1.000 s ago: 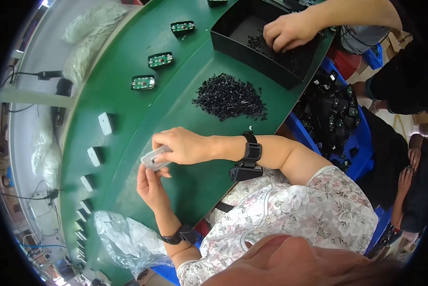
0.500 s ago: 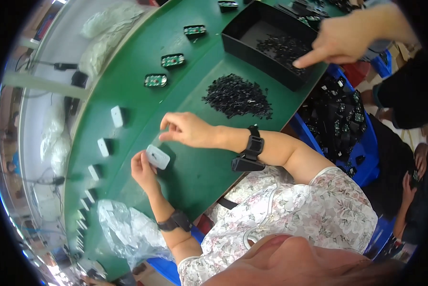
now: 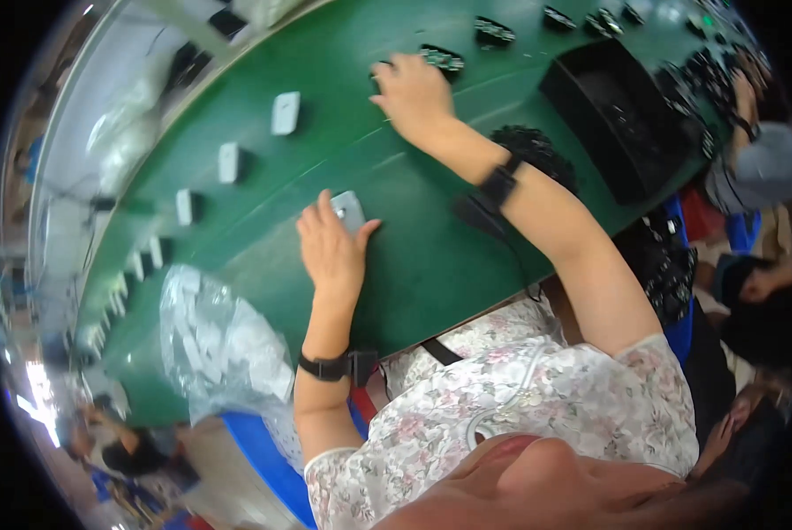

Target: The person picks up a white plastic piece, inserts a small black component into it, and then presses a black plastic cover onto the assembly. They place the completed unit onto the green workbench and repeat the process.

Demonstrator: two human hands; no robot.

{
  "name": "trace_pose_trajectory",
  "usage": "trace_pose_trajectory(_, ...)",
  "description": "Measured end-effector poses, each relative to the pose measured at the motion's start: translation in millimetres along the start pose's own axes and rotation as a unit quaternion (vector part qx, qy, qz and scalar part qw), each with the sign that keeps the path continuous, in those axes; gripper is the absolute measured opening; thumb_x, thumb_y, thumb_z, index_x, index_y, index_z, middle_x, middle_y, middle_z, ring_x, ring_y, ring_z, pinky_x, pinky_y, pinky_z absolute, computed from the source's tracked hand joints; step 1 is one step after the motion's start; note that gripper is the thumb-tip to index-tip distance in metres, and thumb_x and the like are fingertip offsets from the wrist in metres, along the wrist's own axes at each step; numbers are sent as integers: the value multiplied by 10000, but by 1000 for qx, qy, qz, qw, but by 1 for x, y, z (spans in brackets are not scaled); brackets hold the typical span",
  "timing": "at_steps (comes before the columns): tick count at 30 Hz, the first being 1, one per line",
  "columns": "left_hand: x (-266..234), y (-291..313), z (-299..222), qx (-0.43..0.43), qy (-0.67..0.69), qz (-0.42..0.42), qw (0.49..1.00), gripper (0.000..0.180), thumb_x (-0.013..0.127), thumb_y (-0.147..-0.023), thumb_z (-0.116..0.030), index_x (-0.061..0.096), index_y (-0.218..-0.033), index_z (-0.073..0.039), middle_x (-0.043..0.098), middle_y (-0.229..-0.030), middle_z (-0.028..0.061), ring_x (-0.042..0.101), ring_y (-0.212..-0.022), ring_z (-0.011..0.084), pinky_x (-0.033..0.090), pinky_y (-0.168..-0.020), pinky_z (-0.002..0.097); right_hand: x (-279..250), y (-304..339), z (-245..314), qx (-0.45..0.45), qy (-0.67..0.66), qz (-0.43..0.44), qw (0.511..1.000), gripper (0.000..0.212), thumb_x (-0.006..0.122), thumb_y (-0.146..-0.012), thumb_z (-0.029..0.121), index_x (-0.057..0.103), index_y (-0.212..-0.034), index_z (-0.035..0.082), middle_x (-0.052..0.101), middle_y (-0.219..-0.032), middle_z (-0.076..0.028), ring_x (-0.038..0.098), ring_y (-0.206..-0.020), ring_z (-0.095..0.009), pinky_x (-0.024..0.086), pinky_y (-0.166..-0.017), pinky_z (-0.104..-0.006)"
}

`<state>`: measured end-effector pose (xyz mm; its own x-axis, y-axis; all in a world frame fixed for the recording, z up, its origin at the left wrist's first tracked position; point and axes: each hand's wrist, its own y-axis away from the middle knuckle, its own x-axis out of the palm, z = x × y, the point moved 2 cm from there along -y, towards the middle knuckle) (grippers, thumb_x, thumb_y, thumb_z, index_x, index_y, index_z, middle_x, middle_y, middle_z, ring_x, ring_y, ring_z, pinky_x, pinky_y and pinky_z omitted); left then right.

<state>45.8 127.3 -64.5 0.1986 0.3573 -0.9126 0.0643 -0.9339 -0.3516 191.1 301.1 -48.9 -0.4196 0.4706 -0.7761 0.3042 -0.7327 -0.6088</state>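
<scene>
On the green table, my left hand lies with its fingers stretched and the thumb spread. A white rectangular case with a small dark spot sits between the index finger and thumb, partly covered by the hand. Further off, my right hand reaches to the near end of a row of black cases. Its fingers curl over a dark case, mostly hidden beneath them. Just right of these fingers is another black case with a green circuit board.
Several white cases line the table's left side. A clear plastic bag lies at the near left edge. Behind my right forearm are a pile of small black parts and a black box. Another person works at the far right.
My right hand has moved away from the white case to the black cases. My left hand has loosened from its pinch and spread beside the white case. The view has shifted; the pointing hand is gone.
</scene>
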Motion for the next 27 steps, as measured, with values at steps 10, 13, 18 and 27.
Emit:
trace_pose_trajectory(10,0,3,-47,195,78,-9,978,347,727,-735,-145,599,-1028,-12,518,-1062,218,511,-939,372,438,-770,464,55,-36,25,146,120,40,981,294,578,-757,180,617,-998,16,619,-910,-109,565,-878,-249,448,-672,-356)
trace_pose_trajectory(13,13,-2,-83,207,115,80,968,268,683,-766,-116,603,-986,15,514,-1075,215,501,-987,387,443,-796,473,29,-52,48,69,-24,11,997,268,646,-684,107,597,-924,-1,598,-915,-138,566,-888,-283,496,-694,-339)
trace_pose_trajectory(18,-14,-3,-74,273,80,30,958,419,681,-786,-176,559,-1146,-2,502,-1213,188,465,-1147,385,398,-915,462,-37,-39,50,-5,-199,45,979,458,656,-655,80,509,-1074,-34,487,-1063,-224,530,-945,-361,495,-764,-393)
trace_pose_trajectory(27,-12,31,20,8,-61,-21,998,771,760,-711,-358,407,-1264,49,501,-1083,208,470,-979,380,392,-843,440,-70,94,16,44,-381,138,913,385,673,-720,115,534,-1075,62,553,-1045,-103,535,-1011,-294,449,-854,-382)
